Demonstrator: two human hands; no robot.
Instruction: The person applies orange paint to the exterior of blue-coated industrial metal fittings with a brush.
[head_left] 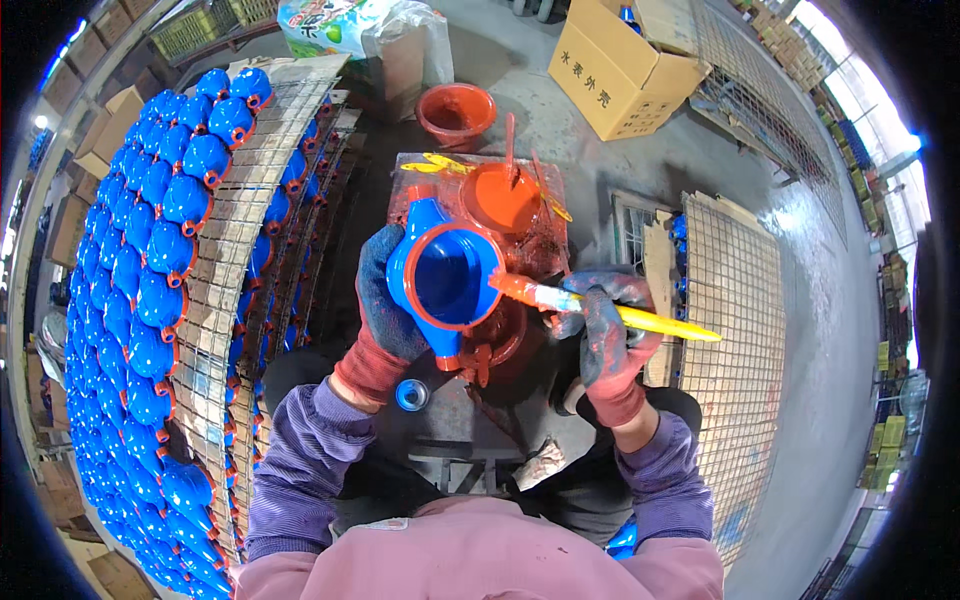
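My left hand [386,300], in a dark, red-cuffed glove, holds a blue housing [445,275] shaped like a round cup with a pipe stub at each end. Its open mouth faces up, and red paint rings the rim and the lower stub. In my right hand [612,335], gloved and paint-stained, is a yellow-handled paintbrush [655,320]. The red bristles touch the right side of the housing's rim. Just beyond the housing stands a round container of red paint [500,200] with a stick in it. Under the housing, another red-stained bowl [500,340] is partly hidden.
Many blue housings with red rims [150,270] fill a mesh rack [265,170] on the left. Another mesh rack [735,370] stands right. Ahead are a red basin [456,112], a cardboard box [615,75] and yellow-handled brushes [447,162]. A small blue-rimmed round piece [411,395] lies below the housing.
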